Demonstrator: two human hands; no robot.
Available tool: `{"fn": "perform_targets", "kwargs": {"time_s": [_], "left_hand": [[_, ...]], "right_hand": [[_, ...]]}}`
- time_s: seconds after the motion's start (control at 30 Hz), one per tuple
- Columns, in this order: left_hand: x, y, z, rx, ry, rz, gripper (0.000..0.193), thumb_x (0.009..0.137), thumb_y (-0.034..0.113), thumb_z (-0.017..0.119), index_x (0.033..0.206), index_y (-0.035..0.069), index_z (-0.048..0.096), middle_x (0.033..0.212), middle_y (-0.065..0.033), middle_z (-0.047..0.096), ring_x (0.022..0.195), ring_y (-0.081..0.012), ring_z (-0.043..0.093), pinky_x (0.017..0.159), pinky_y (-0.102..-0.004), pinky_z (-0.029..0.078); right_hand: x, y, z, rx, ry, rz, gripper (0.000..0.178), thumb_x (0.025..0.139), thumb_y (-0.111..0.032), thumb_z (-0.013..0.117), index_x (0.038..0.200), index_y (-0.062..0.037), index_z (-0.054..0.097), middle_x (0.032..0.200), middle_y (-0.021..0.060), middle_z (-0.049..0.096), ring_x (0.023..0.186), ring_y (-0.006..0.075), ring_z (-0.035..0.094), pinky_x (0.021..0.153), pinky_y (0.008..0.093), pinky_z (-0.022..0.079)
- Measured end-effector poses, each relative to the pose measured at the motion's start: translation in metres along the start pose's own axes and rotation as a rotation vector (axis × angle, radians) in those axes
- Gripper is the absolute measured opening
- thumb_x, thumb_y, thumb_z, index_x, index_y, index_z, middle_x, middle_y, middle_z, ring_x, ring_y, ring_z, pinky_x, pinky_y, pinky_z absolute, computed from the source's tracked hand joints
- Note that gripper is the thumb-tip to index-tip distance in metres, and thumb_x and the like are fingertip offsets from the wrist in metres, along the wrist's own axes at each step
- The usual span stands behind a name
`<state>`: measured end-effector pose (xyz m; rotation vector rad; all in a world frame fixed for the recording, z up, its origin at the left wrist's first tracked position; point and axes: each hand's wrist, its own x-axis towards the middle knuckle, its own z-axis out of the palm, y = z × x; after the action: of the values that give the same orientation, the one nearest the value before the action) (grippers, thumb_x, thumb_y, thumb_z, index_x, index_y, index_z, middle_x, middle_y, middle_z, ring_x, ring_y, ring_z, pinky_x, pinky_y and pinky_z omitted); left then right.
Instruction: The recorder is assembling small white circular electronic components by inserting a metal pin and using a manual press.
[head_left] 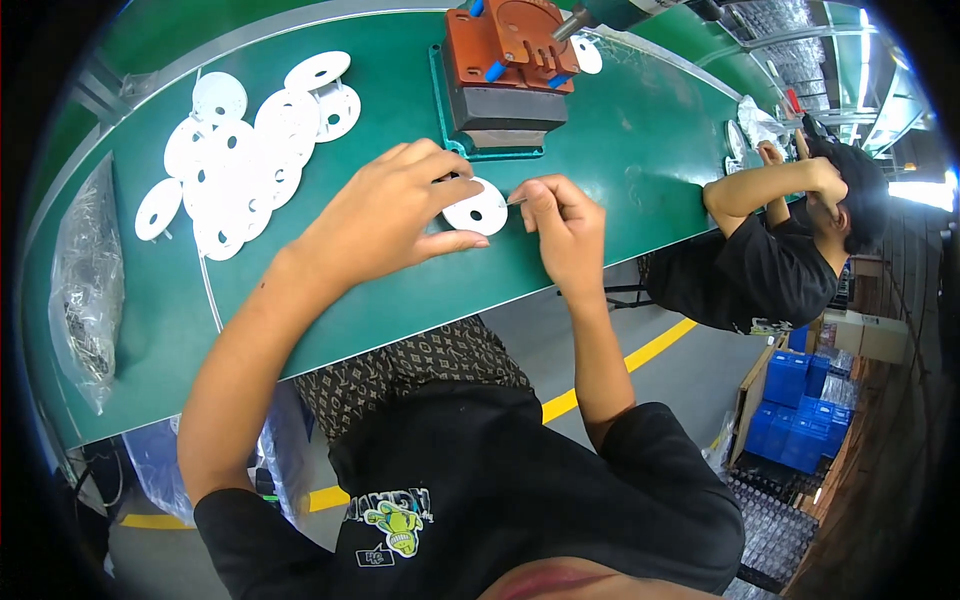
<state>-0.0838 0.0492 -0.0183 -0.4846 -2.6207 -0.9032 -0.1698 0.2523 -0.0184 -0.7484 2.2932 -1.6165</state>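
A white round disc (488, 214) with a dark hole near its middle lies low over the green bench, close to its front edge. My left hand (392, 208) grips the disc from the left, thumb along its near side and fingers over its far side. At the disc's right edge, my right hand (566, 228) is closed in a pinch, fingertips around a small thin piece too small to name. Just beyond the disc stands an orange-brown fixture block (515, 50) with blue pins, on a dark base in a green frame.
Several similar white discs (232, 160) lie piled on the bench at the left. A clear plastic bag of small parts (88, 280) rests at the far left. Over the fixture hangs a tool (590, 18). Another person (770, 230) works along the bench at the right.
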Motion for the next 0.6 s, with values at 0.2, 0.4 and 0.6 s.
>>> {"fn": "perform_targets", "kwargs": {"time_s": [0.2,0.4,0.6], "left_hand": [[-0.002,-0.003,0.003,0.001,0.026,0.012,0.043,0.076,0.033,0.074,0.107,0.004,0.065,0.105,-0.0085,0.061,0.100,-0.0269,0.057,0.089,-0.0377,0.046],[-0.002,-0.003,0.003,-0.009,0.040,0.028,0.045,0.076,0.036,0.072,0.107,0.003,0.065,0.106,-0.0088,0.062,0.101,-0.0272,0.057,0.089,-0.0373,0.046],[-0.002,-0.003,0.003,0.003,0.033,0.023,0.046,0.076,0.036,0.072,0.108,0.003,0.065,0.107,-0.0090,0.062,0.102,-0.0273,0.057,0.089,-0.0371,0.046]], "right_hand": [[0.001,-0.010,0.010,-0.294,-0.052,-0.351,0.008,0.088,-0.009,0.064,0.085,-0.0022,0.065,0.072,0.0092,0.062,0.057,0.0200,0.059,0.053,0.0289,0.045],[0.001,-0.007,0.013,-0.332,-0.118,-0.391,0.008,0.087,-0.010,0.064,0.086,-0.0023,0.065,0.076,0.0103,0.065,0.061,0.0241,0.063,0.053,0.0320,0.048],[0.003,-0.008,0.011,-0.329,-0.151,-0.389,0.009,0.088,-0.011,0.064,0.086,-0.0024,0.064,0.075,0.0105,0.065,0.062,0.0248,0.064,0.054,0.0327,0.048]]}}
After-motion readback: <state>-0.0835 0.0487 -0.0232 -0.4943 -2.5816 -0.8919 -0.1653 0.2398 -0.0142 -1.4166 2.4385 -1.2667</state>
